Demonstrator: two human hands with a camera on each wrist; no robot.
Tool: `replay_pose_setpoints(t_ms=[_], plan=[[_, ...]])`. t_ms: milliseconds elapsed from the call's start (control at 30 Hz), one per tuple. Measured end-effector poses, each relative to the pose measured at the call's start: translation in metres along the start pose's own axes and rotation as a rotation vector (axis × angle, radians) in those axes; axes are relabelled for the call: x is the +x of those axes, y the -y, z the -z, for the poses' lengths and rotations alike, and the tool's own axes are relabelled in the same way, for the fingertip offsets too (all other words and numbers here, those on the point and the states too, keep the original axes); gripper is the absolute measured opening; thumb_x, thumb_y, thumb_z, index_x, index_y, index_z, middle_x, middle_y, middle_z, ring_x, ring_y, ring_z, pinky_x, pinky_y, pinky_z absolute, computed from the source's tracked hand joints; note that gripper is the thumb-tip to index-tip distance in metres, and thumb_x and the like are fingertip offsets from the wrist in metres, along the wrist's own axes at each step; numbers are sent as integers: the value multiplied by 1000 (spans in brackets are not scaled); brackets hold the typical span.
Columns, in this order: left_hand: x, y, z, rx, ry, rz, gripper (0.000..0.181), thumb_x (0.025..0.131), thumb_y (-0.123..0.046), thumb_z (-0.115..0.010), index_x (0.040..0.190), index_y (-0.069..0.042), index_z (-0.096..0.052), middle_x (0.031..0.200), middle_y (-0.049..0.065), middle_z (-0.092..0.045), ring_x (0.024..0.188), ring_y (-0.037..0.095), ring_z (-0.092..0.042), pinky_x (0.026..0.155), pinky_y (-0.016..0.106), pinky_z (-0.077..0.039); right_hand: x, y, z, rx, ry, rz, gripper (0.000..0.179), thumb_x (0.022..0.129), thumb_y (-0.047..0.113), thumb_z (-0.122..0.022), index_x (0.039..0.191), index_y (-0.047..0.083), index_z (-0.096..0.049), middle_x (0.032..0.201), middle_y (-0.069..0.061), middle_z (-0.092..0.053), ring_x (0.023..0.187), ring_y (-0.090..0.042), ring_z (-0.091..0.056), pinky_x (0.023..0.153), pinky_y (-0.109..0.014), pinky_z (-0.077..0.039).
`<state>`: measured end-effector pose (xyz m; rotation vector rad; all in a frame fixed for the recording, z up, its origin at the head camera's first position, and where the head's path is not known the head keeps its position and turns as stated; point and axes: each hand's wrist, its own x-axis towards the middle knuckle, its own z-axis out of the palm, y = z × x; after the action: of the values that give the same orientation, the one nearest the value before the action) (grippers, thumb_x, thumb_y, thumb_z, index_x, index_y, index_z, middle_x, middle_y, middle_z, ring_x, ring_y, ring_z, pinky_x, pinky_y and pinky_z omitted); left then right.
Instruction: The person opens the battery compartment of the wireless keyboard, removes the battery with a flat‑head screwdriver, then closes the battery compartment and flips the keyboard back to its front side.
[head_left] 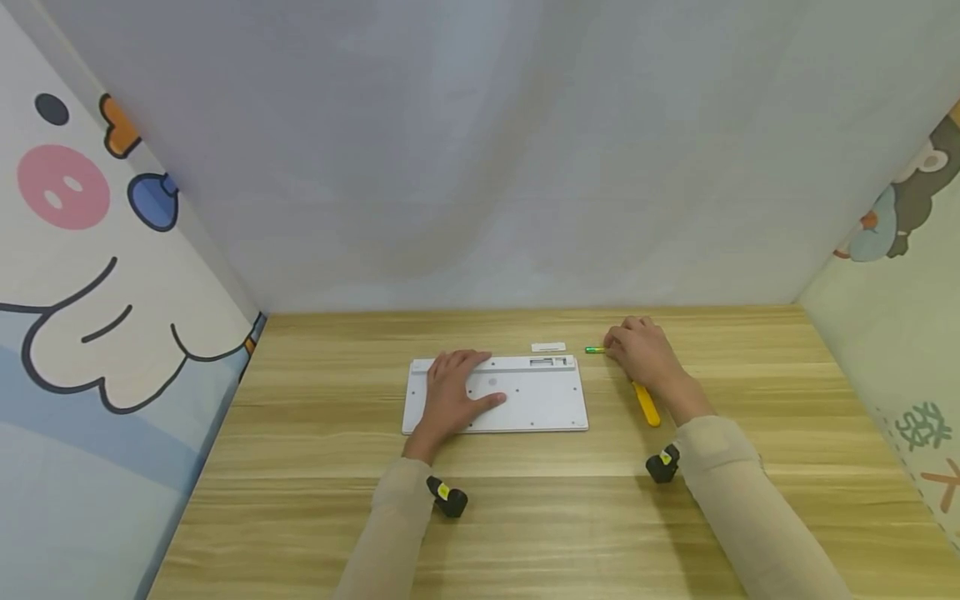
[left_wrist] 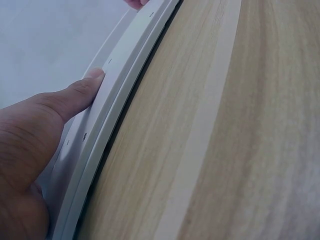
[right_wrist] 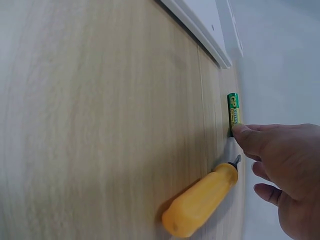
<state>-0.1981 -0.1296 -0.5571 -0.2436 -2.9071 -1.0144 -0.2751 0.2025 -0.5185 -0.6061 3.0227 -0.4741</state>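
Note:
A white keyboard (head_left: pixel 540 408) lies underside up on the table, its small battery slot (head_left: pixel 549 362) uncovered near the far right corner. My left hand (head_left: pixel 450 392) rests spread across its left half; in the left wrist view the thumb (left_wrist: pixel 82 95) presses flat on it. Right of the keyboard, my right hand (head_left: pixel 643 354) pinches one end of a green and yellow battery (right_wrist: pixel 233 107) between thumb and finger. Under that hand lies a yellow-handled screwdriver (right_wrist: pixel 200 202), its short metal tip pointing away. The white battery cover (head_left: pixel 548 347) sits just beyond the keyboard.
The wood-grain table (head_left: pixel 540 533) ends at a pale grey wall (head_left: pixel 480 167). Side panels with cartoon prints (head_left: pixel 97 250) stand left and right. A black wrist camera (head_left: pixel 447 498) sits at the left sleeve, another (head_left: pixel 663 465) at the right.

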Motion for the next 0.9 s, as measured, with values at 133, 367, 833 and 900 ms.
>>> replay_pose_setpoints(t_ms=[133, 367, 833, 900], plan=[[0, 1, 0, -2, -3, -2, 74, 82, -47, -83, 146, -22, -55, 148, 7, -56, 146, 30, -43, 132, 54, -12, 0, 1, 0, 9, 4, 3, 17, 102, 16, -62, 111, 6, -72, 115, -17, -65, 110, -37, -53, 97, -55, -46], [1, 2, -1, 3, 1, -2, 74, 82, -49, -82, 146, -24, -54, 149, 6, -56, 146, 30, -43, 132, 53, -12, 6, 6, 0, 64, 13, 7, 22, 102, 19, -61, 116, 6, -72, 122, -19, -66, 118, -41, -55, 105, -57, -45], [0, 0, 0, -10, -1, 6, 73, 82, -47, -82, 146, -24, -55, 150, 7, -55, 146, 30, -42, 132, 53, -11, 22, 39, 1, 98, -16, 98, 17, 100, 16, -65, 110, 5, -74, 107, -12, -73, 105, -33, -65, 99, -51, -52], [0, 0, 0, -13, -1, 6, 73, 82, -47, -83, 146, -23, -55, 150, 6, -55, 146, 30, -42, 133, 53, -11, 24, 43, 0, 99, -10, 96, 17, 100, 16, -65, 110, 5, -74, 107, -12, -73, 106, -33, -65, 99, -52, -52]])
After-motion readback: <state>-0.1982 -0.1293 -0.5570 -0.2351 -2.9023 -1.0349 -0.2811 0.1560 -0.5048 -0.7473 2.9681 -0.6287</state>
